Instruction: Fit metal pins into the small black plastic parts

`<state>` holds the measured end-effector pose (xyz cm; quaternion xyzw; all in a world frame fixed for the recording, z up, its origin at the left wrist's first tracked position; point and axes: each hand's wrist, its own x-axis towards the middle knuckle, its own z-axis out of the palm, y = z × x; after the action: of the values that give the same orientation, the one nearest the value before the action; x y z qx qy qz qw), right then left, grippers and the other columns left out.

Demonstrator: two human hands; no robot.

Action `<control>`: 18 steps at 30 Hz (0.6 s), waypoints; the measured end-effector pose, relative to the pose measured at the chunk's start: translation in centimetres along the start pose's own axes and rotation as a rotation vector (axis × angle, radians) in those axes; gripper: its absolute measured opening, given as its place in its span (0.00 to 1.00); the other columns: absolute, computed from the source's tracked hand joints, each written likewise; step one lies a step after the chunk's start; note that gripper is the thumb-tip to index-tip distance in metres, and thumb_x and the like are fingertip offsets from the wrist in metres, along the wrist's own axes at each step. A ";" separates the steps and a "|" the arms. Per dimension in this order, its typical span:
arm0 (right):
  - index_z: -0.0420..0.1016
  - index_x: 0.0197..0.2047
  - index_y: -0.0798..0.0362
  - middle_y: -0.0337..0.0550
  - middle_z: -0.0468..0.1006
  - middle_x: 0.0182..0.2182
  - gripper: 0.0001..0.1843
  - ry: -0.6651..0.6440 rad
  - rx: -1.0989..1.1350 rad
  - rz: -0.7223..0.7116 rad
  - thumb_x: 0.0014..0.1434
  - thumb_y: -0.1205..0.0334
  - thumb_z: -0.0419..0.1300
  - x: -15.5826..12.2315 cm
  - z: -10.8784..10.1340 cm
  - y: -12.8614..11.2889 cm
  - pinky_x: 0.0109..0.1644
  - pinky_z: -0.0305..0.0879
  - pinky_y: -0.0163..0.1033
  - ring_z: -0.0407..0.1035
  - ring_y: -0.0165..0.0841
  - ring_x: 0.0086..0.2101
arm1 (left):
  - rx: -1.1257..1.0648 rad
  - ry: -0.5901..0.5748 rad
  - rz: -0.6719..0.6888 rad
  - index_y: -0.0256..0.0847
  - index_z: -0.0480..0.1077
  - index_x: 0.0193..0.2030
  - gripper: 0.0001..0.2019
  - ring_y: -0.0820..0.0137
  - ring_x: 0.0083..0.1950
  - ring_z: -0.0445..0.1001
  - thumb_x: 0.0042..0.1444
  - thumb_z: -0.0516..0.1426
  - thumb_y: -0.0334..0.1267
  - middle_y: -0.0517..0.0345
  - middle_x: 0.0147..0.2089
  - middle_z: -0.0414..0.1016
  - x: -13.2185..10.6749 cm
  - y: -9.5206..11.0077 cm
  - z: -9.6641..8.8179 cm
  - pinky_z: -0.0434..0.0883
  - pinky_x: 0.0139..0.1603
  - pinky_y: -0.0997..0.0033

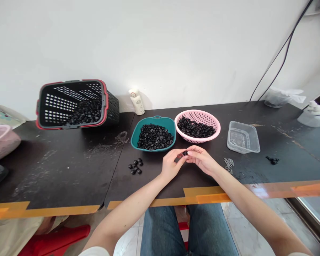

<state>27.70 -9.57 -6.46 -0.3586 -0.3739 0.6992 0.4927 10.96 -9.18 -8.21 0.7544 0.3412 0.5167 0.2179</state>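
Between the fingertips of both hands is a small round black plastic part (185, 153). My left hand (173, 161) pinches it from the left, and my right hand (201, 160) grips it from the right; fingers hide much of it. Just beyond them stand a teal basin (133, 138) of black round parts and a pink basket (216, 133) of black ring-like parts. Left of my left hand lies a loose group of black round pieces (136, 166). Thin metal pins (228, 163) lie on the table right of my right hand.
A clear plastic tub (244, 147) with some pins is at the right, near a small black pile (272, 160). A grey-red basket (113, 106) lies tipped at the back left, beside a white bottle (137, 103). Orange tape lines the front edge (173, 201).
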 end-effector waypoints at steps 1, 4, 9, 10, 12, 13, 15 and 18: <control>0.77 0.35 0.51 0.37 0.79 0.29 0.11 0.000 -0.019 -0.012 0.47 0.62 0.69 0.0 0.0 0.0 0.37 0.74 0.35 0.75 0.29 0.30 | -0.001 0.003 -0.001 0.41 0.71 0.49 0.13 0.72 0.36 0.74 0.58 0.57 0.37 0.53 0.40 0.76 0.0 0.0 0.0 0.75 0.40 0.68; 0.77 0.33 0.52 0.38 0.79 0.29 0.09 -0.008 -0.091 -0.055 0.47 0.61 0.69 -0.1 -0.1 -0.1 0.38 0.74 0.36 0.76 0.31 0.32 | 0.010 0.014 0.012 0.41 0.72 0.48 0.11 0.71 0.35 0.75 0.57 0.57 0.37 0.53 0.41 0.77 0.1 -0.1 -0.1 0.75 0.39 0.68; 0.75 0.30 0.52 0.38 0.79 0.31 0.10 -0.007 -0.118 -0.058 0.47 0.59 0.70 -0.2 -0.1 -0.2 0.39 0.74 0.38 0.75 0.31 0.33 | 0.072 0.028 0.063 0.41 0.73 0.45 0.10 0.69 0.39 0.76 0.56 0.58 0.35 0.53 0.41 0.78 0.1 -0.4 -0.3 0.75 0.42 0.66; 0.74 0.30 0.53 0.37 0.79 0.32 0.10 -0.009 -0.104 -0.049 0.46 0.59 0.70 -0.2 -0.1 -0.2 0.39 0.74 0.38 0.75 0.30 0.32 | 0.075 0.032 0.072 0.41 0.73 0.45 0.10 0.69 0.39 0.76 0.56 0.59 0.35 0.54 0.40 0.78 0.1 -0.4 -0.3 0.75 0.42 0.66; 0.74 0.29 0.53 0.36 0.78 0.31 0.11 -0.018 -0.070 -0.031 0.46 0.58 0.70 -0.2 0.0 -0.1 0.39 0.74 0.38 0.75 0.29 0.32 | 0.070 0.041 0.080 0.41 0.74 0.44 0.09 0.69 0.39 0.76 0.55 0.60 0.35 0.54 0.40 0.79 0.1 -0.4 -0.3 0.75 0.41 0.67; 0.73 0.29 0.52 0.35 0.77 0.30 0.11 -0.023 -0.053 -0.023 0.46 0.58 0.70 -0.2 0.0 -0.1 0.39 0.74 0.38 0.74 0.29 0.32 | 0.066 0.046 0.079 0.41 0.74 0.44 0.09 0.69 0.39 0.76 0.55 0.60 0.35 0.54 0.40 0.79 0.1 -0.4 -0.3 0.75 0.41 0.67; 0.73 0.28 0.52 0.35 0.77 0.29 0.11 -0.029 -0.029 -0.010 0.46 0.58 0.70 -0.2 0.0 0.0 0.39 0.74 0.37 0.75 0.29 0.32 | 0.057 0.054 0.072 0.42 0.74 0.45 0.10 0.69 0.39 0.76 0.56 0.59 0.36 0.54 0.40 0.79 0.2 -0.3 -0.3 0.75 0.41 0.66; 0.73 0.29 0.52 0.35 0.77 0.29 0.10 -0.038 -0.009 -0.002 0.48 0.60 0.69 -0.2 0.0 0.0 0.39 0.74 0.36 0.75 0.30 0.33 | 0.044 0.062 0.070 0.42 0.74 0.45 0.10 0.69 0.39 0.76 0.56 0.59 0.36 0.53 0.41 0.79 0.2 -0.2 -0.3 0.75 0.42 0.66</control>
<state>27.75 -9.72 -6.44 -0.3472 -0.3866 0.7036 0.4846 10.70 -8.93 -8.12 0.7541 0.3323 0.5397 0.1723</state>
